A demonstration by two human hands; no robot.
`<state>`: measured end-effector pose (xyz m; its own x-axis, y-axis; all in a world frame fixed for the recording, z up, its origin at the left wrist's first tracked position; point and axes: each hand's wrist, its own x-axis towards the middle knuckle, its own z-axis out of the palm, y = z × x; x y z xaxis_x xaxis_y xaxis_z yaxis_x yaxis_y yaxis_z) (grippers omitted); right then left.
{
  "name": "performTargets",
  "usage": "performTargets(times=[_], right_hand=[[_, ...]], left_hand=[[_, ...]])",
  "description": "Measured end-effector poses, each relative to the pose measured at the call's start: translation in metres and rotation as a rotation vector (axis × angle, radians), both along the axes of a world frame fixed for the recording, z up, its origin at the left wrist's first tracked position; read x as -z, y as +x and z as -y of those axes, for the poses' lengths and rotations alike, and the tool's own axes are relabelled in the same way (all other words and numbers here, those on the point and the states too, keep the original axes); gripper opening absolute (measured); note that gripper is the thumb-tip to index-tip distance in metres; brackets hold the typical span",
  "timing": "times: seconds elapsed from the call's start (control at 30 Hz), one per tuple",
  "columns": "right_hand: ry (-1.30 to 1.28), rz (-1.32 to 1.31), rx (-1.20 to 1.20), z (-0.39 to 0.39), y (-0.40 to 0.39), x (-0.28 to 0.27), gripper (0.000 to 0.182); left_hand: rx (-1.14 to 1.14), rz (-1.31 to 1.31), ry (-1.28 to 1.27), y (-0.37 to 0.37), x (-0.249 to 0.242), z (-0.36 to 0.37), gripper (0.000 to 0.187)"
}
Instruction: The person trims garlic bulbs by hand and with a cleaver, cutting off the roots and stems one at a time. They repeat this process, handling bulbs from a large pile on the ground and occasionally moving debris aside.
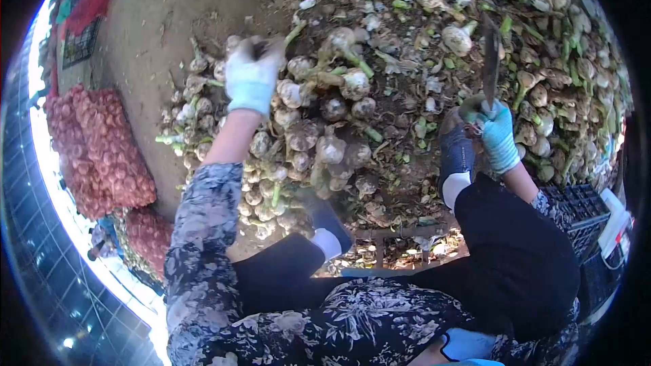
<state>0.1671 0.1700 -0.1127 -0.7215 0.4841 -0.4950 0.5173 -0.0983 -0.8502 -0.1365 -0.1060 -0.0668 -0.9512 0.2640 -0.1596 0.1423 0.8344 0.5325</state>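
Note:
My left hand (252, 80), in a white and pale blue glove, is over the left edge of a heap of garlic bulbs (302, 134). Motion smears its fingertips, so whether they grip anything cannot be made out. My right hand (494, 129), in a teal striped glove with soiled fingers, is wrapped round a knife beside my right knee. The knife's blade (491, 61) points up and away from me; its handle is hidden in the glove. Cut stems poke out from several bulbs in the heap.
More garlic (542, 88) is piled along the right. Trimmings and peel (413, 88) litter the ground between the heaps. Full red mesh sacks (102, 149) stand at the left. A black crate (576, 213) is at the right, and my shoes (456, 152) are among the garlic.

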Motion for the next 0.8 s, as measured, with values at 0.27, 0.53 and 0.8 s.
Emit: performTargets(times=[0.27, 0.53, 0.8], right_hand=[[-0.074, -0.038, 0.032, -0.005, -0.005, -0.018, 0.027], [0.068, -0.13, 0.052, -0.014, -0.018, -0.021, 0.024], [0.162, -0.071, 0.094, -0.031, -0.016, 0.007, 0.03]], left_hand=[[0.334, 0.405, -0.898, 0.018, 0.027, -0.117, 0.078], [0.649, -0.083, -0.582, 0.076, 0.019, -0.18, 0.059], [0.441, 0.343, -0.113, 0.118, 0.076, -0.219, 0.059]])
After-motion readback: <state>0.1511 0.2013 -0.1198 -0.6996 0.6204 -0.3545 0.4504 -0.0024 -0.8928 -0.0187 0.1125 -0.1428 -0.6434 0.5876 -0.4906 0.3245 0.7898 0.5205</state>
